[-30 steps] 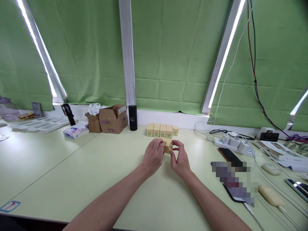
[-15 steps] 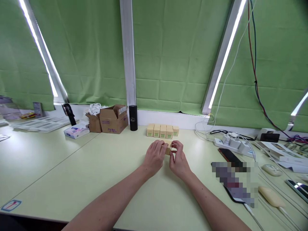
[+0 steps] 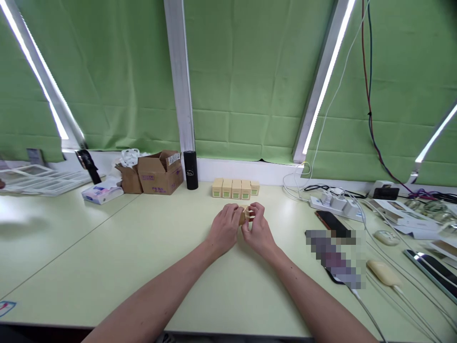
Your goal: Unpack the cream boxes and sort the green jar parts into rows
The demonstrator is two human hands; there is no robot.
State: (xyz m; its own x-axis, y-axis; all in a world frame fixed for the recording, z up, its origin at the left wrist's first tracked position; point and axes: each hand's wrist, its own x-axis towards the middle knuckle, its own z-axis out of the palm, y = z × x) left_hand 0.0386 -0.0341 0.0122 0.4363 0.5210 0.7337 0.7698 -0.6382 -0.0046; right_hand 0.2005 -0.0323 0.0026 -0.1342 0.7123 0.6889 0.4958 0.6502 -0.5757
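Both hands meet around a small tan cardboard box (image 3: 243,216) just above or on the table. My left hand (image 3: 224,226) is closed over the box's left part and covers much of it. At the box's right end, the fingers of my right hand (image 3: 257,231) curl and pinch near what looks like its end flap. Just beyond my hands stands a row of several similar small boxes (image 3: 236,189) with green-framed labels on their near faces. What the held box contains cannot be seen.
An open brown carton (image 3: 157,178) and a black cylinder (image 3: 190,170) stand at the back left, beside a tissue pack (image 3: 103,191). On the right lie a power strip (image 3: 337,207), a dark phone (image 3: 332,223), a mouse (image 3: 387,237) and several cables. A hand edge shows at far left.
The view has shifted, so the scene sits further left and slightly higher. Between my hands, the box is turned a little, and my right fingers work at its end. The row behind is unchanged.
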